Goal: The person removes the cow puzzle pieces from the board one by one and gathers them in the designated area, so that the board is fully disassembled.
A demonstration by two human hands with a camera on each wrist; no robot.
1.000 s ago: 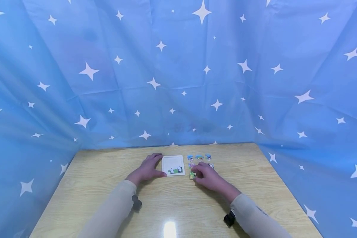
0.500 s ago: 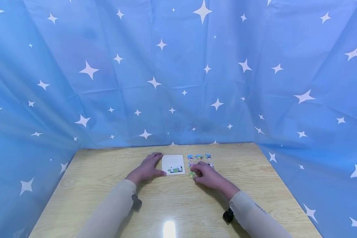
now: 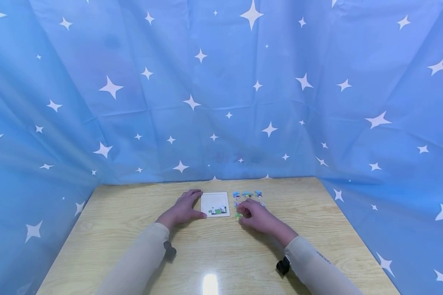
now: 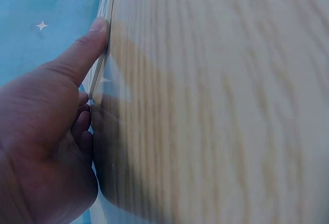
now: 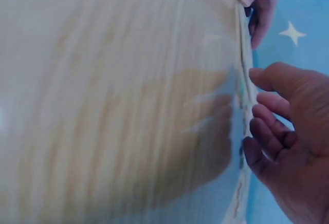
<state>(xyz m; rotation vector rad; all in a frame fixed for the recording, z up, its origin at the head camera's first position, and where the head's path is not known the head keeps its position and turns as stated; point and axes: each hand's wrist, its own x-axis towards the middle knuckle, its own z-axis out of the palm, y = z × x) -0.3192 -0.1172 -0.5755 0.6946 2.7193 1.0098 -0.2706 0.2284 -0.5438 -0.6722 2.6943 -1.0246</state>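
On the wooden table lies a square white puzzle board, with a few picture pieces along its near side. My left hand holds the board's left side, thumb at the near corner and fingertips at the far one. In the left wrist view the thumb touches the board's thin edge. Right of the board, my right hand hovers low over loose puzzle pieces, its thumb and forefinger on either side of a green puzzle piece. In the right wrist view its loosely bent fingers show no pinched piece.
Several loose puzzle pieces form a row behind my right hand; others are partly hidden under it. A blue curtain with white stars hangs behind and beside the table. Dark wrist cameras hang from the sleeves.
My right hand has shifted very slightly and covers more of the green puzzle piece than a second ago. The left hand and the board have stayed in place.
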